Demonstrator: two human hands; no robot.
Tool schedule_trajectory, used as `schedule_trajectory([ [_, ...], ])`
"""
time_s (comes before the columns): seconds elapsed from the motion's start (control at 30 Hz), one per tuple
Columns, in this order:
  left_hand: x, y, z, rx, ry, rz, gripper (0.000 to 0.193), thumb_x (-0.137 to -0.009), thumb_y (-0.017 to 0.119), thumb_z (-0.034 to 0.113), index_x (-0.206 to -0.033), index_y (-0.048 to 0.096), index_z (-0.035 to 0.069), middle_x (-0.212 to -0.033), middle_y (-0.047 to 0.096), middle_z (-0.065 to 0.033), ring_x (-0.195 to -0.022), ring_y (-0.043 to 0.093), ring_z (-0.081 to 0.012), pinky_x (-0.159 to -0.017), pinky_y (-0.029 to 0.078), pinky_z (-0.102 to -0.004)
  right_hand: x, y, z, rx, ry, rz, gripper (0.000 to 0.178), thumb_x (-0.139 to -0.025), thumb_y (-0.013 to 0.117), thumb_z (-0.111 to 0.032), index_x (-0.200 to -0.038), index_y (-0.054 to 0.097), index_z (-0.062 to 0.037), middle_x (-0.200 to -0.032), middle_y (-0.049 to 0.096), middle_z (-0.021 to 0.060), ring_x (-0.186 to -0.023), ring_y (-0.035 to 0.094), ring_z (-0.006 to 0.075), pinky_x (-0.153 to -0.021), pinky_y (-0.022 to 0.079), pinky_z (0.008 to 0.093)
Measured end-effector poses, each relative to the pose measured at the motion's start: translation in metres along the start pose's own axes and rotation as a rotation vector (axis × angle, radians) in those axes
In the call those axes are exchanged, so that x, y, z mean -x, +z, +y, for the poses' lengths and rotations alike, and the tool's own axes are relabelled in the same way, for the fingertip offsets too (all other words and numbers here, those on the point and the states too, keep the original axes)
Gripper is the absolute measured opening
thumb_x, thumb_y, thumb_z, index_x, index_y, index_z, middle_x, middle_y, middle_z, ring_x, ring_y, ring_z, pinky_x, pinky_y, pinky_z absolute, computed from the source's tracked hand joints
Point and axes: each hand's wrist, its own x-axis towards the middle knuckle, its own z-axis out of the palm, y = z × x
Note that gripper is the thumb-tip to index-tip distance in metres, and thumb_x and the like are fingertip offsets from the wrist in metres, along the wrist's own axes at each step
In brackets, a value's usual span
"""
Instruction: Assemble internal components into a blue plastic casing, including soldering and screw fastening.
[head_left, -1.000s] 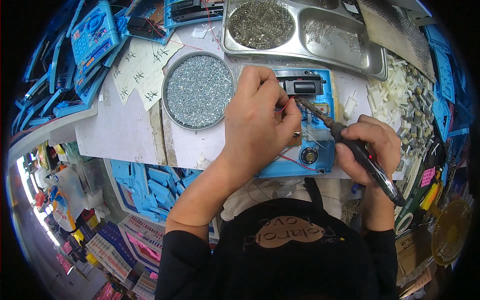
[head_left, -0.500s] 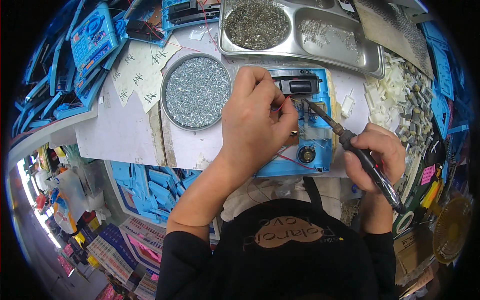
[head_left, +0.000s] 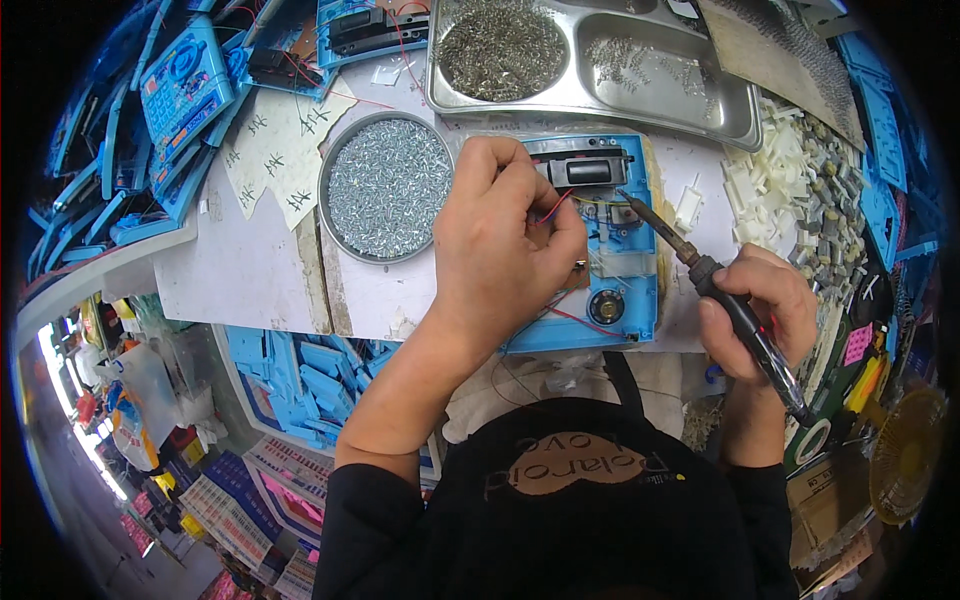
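Note:
In my right hand (head_left: 765, 310) is a soldering iron (head_left: 676, 246), gripped by its black handle, its thin tip pointing up and left. The tip reaches the inside of an open blue plastic casing (head_left: 645, 262), near the lower edge of a black module (head_left: 590, 171). Over the casing's left side, my left hand (head_left: 497, 235) has thumb and fingers pinched together on a thin red wire (head_left: 560, 203); the fingertips are partly hidden. A round black speaker (head_left: 606, 307) sits in the casing's near right part. Whether the tip touches a joint I cannot tell.
Left of the casing stands a round tin (head_left: 323, 205) of small screws. A metal compartment tray (head_left: 680, 132) with small metal parts lies beyond. White plastic parts (head_left: 755, 175) are heaped at right, blue casings (head_left: 185, 90) at far left. A small fan (head_left: 905, 455) stands at lower right.
The iron's tip has drawn slightly right, and my right hand has shifted a little right with it. My left hand keeps its pinch, slightly left. The whole view has shifted slightly.

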Motion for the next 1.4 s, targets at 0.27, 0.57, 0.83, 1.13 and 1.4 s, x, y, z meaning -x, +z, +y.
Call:
schedule_trajectory([
  [0.27, 0.008, -0.022, 0.031, 0.025, 0.191, -0.234, 0.032, -0.07, 0.085, 0.002, -0.097, 0.067, 0.005, -0.103, 0.059, -0.01, -0.081, 0.063, -0.02, -0.067, 0.053, -0.0309, 0.035, -0.021, -0.005, -0.075, 0.202, 0.209, 0.033, -0.081, 0.081, -0.007, -0.108, 0.064, 0.0013, -0.082, 0.065, 0.0103, -0.068, 0.06, 0.016, -0.062, 0.046, 0.0292],
  [0.57, 0.002, -0.005, 0.015, 0.223, 0.089, -0.446, 0.012, -0.085, 0.076, 0.002, -0.096, 0.071, 0.003, -0.087, 0.071, -0.0079, -0.076, 0.069, -0.0217, -0.068, 0.054, -0.0299, 0.031, 0.007, -0.014, -0.298, 0.409, 0.22, 0.059, -0.082, 0.077, 0.007, -0.138, 0.057, 0.0021, -0.129, 0.066, 0.0167, -0.107, 0.069, 0.0203, -0.099, 0.052, 0.0332],
  [0.83, 0.002, -0.012, 0.017, 0.301, -0.306, -0.515, 0.009, -0.089, 0.077, 0.003, -0.094, 0.072, -0.002, -0.082, 0.072, -0.004, -0.073, 0.065, -0.0069, -0.065, 0.052, -0.0232, -0.005, 0.057, -0.004, -0.279, 0.309, 0.109, 0.06, -0.081, 0.071, 0.009, -0.138, 0.059, -0.0059, -0.104, 0.066, 0.0102, -0.092, 0.069, 0.0202, -0.083, 0.055, 0.0314],
  [1.13, 0.008, -0.007, 0.012, 0.335, -0.214, -0.408, 0.007, -0.085, 0.075, 0.005, -0.09, 0.071, 0.002, -0.072, 0.065, -0.0102, -0.064, 0.063, -0.0237, -0.064, 0.049, -0.035, 0.002, 0.054, -0.009, -0.105, 0.218, 0.108, 0.056, -0.078, 0.075, 0.01, -0.131, 0.064, -0.0044, -0.101, 0.067, 0.0124, -0.09, 0.069, 0.0249, -0.08, 0.055, 0.0304],
  [1.4, 0.016, -0.015, 0.013, 0.127, 0.223, -0.505, 0.02, -0.077, 0.077, -0.004, -0.094, 0.068, 0.003, -0.112, 0.058, -0.0134, -0.089, 0.066, -0.0288, -0.075, 0.053, -0.0355, 0.036, -0.021, -0.011, -0.31, 0.188, 0.099, 0.029, -0.081, 0.075, -0.011, -0.107, 0.07, 0.0006, -0.073, 0.058, 0.0077, -0.065, 0.05, 0.0228, -0.062, 0.039, 0.0348],
])
